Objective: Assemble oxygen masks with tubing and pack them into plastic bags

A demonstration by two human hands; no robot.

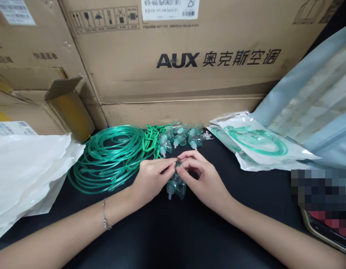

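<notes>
A clear green oxygen mask (177,185) lies on the black table in front of me, its pale connector pointing my way. My left hand (156,172) is closed, thumb and index finger pinching the mask's far tip. From the other side my right hand (199,175) pinches the same tip, its fingers curled. A thin dark strip shows between the fingertips, too small to make out fully. Just beyond my hands stand several more green masks (180,136). Beside them is a small heap of little metal-looking strips (207,135).
Coiled green tubing (105,157) and bright green elastic straps (152,140) lie left of the masks. White bags (27,168) fill the left side. Packed mask sets (257,144) lie at right, above a phone (327,231). Large cardboard boxes (175,82) wall off the back.
</notes>
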